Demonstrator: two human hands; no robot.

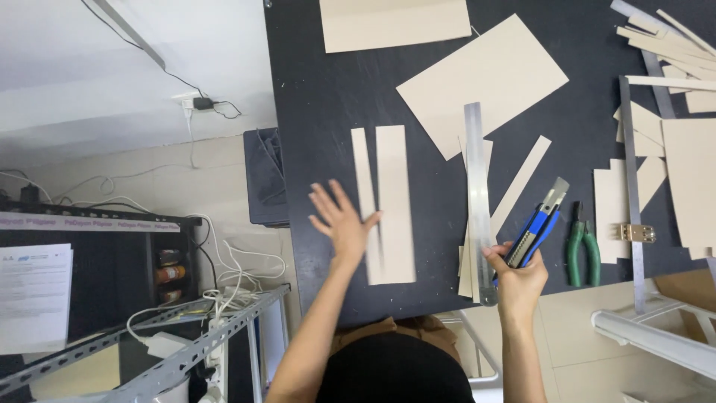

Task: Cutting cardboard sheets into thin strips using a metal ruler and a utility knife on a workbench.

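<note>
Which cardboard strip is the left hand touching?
The narrow strip, leftmost of the pair lying side by side on the dark table. The left hand touches its left edge; the wider strip beside it lies untouched.

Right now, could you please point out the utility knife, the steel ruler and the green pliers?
utility knife [538, 227]: head view, blue handle.
steel ruler [477, 160]: head view, middle of the blade.
green pliers [582, 250]: head view, green grips.

The left hand [343, 220] lies flat, fingers spread, touching two cardboard strips [388, 201] on the black table [321, 97]. The right hand [518, 276] grips a blue utility knife [538, 227], its thumb touching a steel ruler [478, 194]; green pliers [582, 246] lie just beside it.
</note>
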